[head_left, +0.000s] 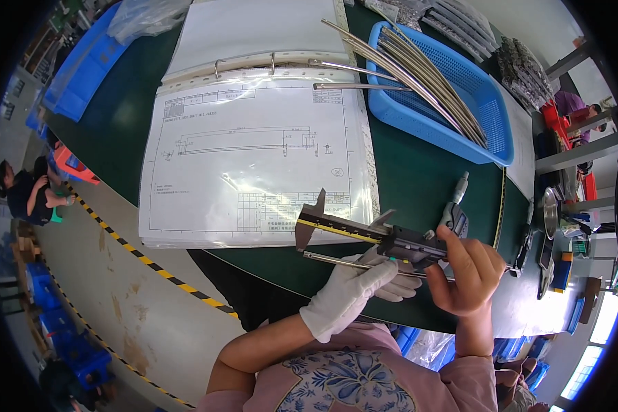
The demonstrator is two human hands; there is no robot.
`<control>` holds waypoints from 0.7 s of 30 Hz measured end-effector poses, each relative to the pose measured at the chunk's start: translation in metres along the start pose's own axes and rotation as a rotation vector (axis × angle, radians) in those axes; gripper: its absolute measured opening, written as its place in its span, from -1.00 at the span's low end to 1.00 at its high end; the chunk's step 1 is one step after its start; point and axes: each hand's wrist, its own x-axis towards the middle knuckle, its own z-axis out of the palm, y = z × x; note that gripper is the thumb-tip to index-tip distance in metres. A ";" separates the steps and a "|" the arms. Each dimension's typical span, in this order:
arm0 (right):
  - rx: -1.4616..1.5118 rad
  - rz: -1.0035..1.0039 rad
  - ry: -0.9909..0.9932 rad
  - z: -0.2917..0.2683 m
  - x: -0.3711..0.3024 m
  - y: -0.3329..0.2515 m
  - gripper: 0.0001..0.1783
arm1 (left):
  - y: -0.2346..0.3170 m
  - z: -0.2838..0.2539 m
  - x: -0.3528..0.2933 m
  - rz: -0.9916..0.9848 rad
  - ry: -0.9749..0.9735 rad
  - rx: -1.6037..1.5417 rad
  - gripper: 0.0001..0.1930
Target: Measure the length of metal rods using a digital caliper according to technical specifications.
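My left hand [353,292], in a white glove, is closed around a thin metal rod [328,259] whose end sticks out to the left. Bare, my right hand [468,271] grips a digital caliper [347,228] by its slider, thumb and fingers wrapped around it. The caliper lies just above the rod, its jaws pointing left; whether they touch the rod I cannot tell. Behind it lies an open ring binder [254,165] with a technical drawing of a long shaft. A micrometer [454,209] rests on the table beyond my right hand.
A blue plastic basket [398,120] holds several long metal rods, some poking out over its left rim. The dark green table [432,175] curves across the view. A blue bin [82,79] stands at the far left. Over the floor to the left, a person [31,192] sits.
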 end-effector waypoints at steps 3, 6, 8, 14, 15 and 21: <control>-0.001 -0.007 0.003 -0.001 0.001 0.000 -0.57 | 0.001 0.002 -0.001 0.002 0.012 0.017 -0.69; -0.014 -0.014 0.003 -0.001 0.002 0.000 -0.58 | 0.001 0.004 -0.002 -0.001 0.033 0.028 -0.69; -0.027 -0.014 0.002 -0.002 0.003 -0.001 -0.59 | 0.002 0.004 -0.001 -0.004 0.030 0.022 -0.69; -0.056 0.005 -0.011 -0.002 0.003 -0.002 -0.60 | 0.001 0.001 -0.001 -0.013 -0.005 0.030 -0.69; -0.057 0.013 -0.007 -0.002 0.002 -0.002 -0.61 | 0.001 0.001 -0.001 -0.012 -0.013 0.036 -0.70; -0.030 0.039 -0.016 -0.001 0.002 -0.002 -0.64 | 0.002 0.000 -0.001 -0.021 -0.032 0.038 -0.70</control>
